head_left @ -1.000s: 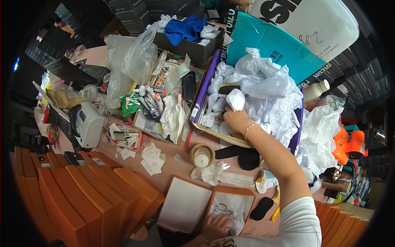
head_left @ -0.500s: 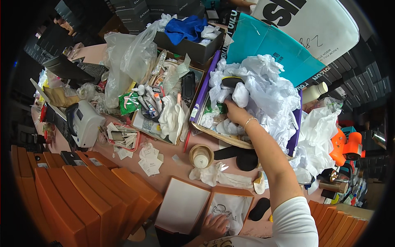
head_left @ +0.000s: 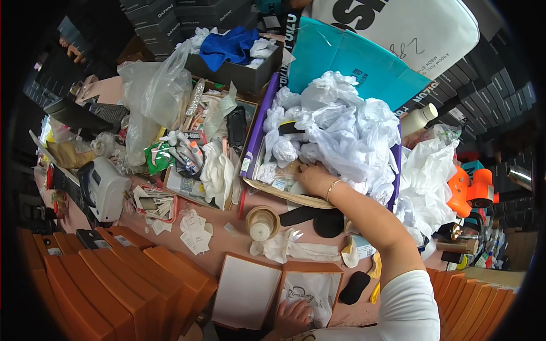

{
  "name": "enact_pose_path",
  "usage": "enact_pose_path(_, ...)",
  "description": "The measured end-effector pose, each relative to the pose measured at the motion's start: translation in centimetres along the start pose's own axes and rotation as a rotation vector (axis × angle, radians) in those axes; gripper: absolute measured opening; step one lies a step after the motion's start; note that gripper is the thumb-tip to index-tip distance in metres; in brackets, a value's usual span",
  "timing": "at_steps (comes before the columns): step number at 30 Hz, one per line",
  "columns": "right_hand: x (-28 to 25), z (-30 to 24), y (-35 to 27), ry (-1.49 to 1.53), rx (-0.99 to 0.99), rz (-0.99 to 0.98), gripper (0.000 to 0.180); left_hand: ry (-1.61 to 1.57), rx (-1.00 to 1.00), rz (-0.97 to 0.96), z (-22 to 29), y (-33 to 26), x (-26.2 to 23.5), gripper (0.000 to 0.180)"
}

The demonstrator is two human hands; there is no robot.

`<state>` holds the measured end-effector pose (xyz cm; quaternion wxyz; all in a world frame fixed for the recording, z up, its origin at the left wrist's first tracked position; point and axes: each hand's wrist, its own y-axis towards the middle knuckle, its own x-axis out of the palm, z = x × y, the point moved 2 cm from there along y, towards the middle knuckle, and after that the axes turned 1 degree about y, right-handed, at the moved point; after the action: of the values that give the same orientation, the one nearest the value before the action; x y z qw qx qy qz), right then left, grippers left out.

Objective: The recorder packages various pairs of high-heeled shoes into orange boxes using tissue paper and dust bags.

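My right hand (head_left: 316, 181) reaches into the near part of a purple-edged box (head_left: 397, 170) heaped with crumpled white tissue paper (head_left: 324, 122). Its fingertips are down among the paper, partly hidden, so whether they grip anything does not show. A small clear packet (head_left: 280, 183) lies just left of them. My left hand (head_left: 294, 318) rests with fingers stretched out over a white printed bag (head_left: 310, 291). That bag lies in an open orange-edged shoe box, whose white-lined lid (head_left: 245, 290) is folded out to the left.
Orange shoe boxes (head_left: 119, 278) stand at the front left, more (head_left: 472, 301) at the right. A tape roll (head_left: 261, 223), white cloth (head_left: 296, 249) and black insole-like piece (head_left: 355, 287) lie on the pink table. An orange tape dispenser (head_left: 472, 190) stands at right, a cluttered tray (head_left: 213, 153) at left.
My right hand has moved toward the box's near edge, and the green piece beside it is out of sight. My left hand stays on the bag. The whole view has shifted slightly.
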<state>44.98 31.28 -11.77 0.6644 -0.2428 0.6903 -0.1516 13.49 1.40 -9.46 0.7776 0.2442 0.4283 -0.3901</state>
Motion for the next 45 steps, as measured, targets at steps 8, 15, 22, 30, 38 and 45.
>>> enact_pose_path(8, 0.1, 1.5, 0.7, 0.449, 0.119, 0.571, 0.037, -0.020, 0.015, 0.024, 0.0, 0.2, -0.1, 0.018)
enact_pose_path(15, -1.9, 0.7, -0.7, 0.474, -0.043, 0.738, 0.025, -0.022, 0.006, 0.030, 0.1, 0.0, 0.4, 0.018)
enact_pose_path(22, -2.7, -1.7, -1.3, 0.034, -0.412, 0.556, 0.016, 0.029, -0.005, 0.034, 0.3, 0.0, 0.5, 0.022)
enact_pose_path(30, 2.2, -1.1, 1.1, 0.071, -0.236, 0.542, 0.048, 0.018, 0.000, -0.026, 0.4, 0.3, 0.1, 0.019)
enact_pose_path(38, 0.4, -1.7, 1.6, -0.096, -0.344, 0.371, 0.036, -0.064, 0.016, -0.041, 0.3, -1.3, 1.2, 0.038)
enact_pose_path(45, 0.1, -1.2, 2.8, 0.130, -0.236, 0.357, 0.021, -0.007, -0.021, -0.064, 0.5, 0.0, -0.2, 0.020)
